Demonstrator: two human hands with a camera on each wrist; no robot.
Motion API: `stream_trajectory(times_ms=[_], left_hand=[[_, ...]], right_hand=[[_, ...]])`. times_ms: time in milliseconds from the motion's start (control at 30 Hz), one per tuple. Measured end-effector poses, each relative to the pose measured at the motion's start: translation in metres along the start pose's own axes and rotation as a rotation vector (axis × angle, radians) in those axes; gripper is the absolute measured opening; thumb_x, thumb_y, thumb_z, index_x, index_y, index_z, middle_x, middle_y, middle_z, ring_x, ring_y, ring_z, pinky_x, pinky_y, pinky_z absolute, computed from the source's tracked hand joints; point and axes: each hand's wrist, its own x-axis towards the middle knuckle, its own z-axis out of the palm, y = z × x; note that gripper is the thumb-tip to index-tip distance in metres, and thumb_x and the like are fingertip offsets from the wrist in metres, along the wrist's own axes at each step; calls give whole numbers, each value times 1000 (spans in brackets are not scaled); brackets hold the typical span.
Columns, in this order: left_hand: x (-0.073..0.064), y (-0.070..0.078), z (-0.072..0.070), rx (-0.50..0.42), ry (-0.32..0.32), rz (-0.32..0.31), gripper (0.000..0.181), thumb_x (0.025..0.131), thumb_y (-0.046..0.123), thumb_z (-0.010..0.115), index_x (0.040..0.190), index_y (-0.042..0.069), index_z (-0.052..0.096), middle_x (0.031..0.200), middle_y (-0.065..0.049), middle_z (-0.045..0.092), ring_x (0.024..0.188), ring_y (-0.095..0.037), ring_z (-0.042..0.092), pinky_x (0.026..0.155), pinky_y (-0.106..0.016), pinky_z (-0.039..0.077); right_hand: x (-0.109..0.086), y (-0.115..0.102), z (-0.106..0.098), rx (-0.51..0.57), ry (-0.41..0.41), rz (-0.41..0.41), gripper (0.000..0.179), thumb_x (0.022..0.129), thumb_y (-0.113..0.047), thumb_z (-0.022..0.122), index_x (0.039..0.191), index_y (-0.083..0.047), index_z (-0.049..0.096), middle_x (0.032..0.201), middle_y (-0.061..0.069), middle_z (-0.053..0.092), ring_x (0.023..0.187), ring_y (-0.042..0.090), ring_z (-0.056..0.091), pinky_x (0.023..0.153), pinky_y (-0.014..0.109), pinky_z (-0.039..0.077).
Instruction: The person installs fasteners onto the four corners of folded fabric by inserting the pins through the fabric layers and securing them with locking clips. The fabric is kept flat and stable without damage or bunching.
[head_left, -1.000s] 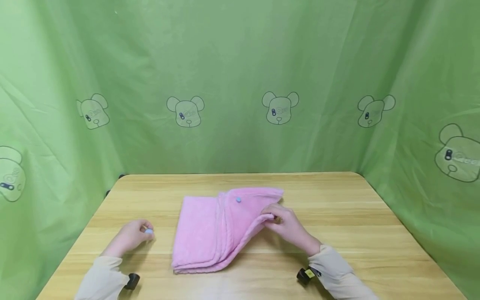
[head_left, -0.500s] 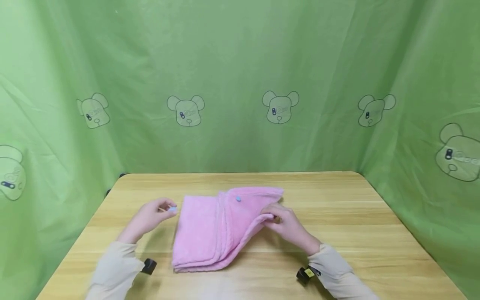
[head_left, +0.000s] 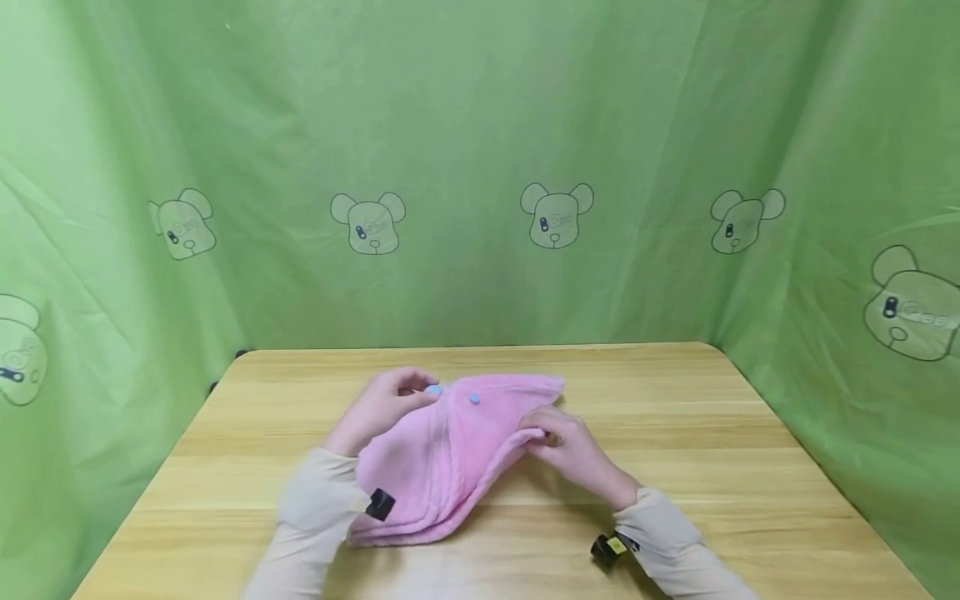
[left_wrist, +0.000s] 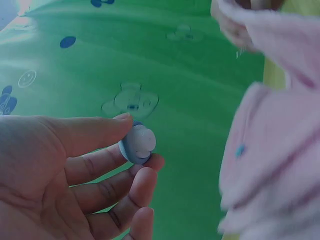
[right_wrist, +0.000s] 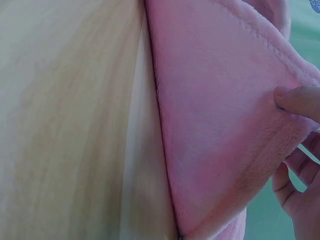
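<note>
A pink plush blanket (head_left: 487,446) lies folded on the table, its right flap lifted toward me. My right hand (head_left: 576,457) pinches the flap's edge between thumb and fingers, also visible in the right wrist view. Above the blanket's far left part, my left hand (head_left: 381,410) holds a small round blue-and-white fastener (left_wrist: 137,144) by thumb and index finger; its white knobbed side shows in the left wrist view. A small blue button-like piece (head_left: 474,399) sits on the blanket near its far edge, just right of the fastener.
The wooden table (head_left: 675,400) extends around the blanket. Green curtains (head_left: 465,108) with bear faces enclose its back and sides. Black wrist cameras (head_left: 380,504) hang at both sleeves, the left one over the blanket.
My left hand has moved right and away from me with the fastener, from the table's left side to over the blanket. The right hand keeps its grip on the flap.
</note>
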Motion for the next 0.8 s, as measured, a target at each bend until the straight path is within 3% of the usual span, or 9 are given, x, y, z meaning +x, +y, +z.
stream_trajectory(times_ms=[233,433,800], left_hand=[[20,12,34,-162,-72,6,33,90,20,68,119,4,64,111,-13,71,106,-26,65,95,-42,52],[33,6,58,-326,-140,-50,35,91,17,66,122,2,61,115,-18,68,103,-32,65,91,-43,53],[41,-5,83,-338,-237,1,30,93,11,62,121,0,61,115,-21,68,90,-24,65,75,-32,55]], right_hand=[[1,1,0,-23,-1,-15,31,71,7,78,95,-10,71,89,3,71,84,14,65,77,22,56],[2,0,-2,-25,-17,-9,29,72,8,77,96,-8,71,90,2,72,85,15,66,78,24,56],[0,0,-2,-25,-19,-22,28,72,6,77,96,-5,71,90,3,73,84,16,66,78,25,56]])
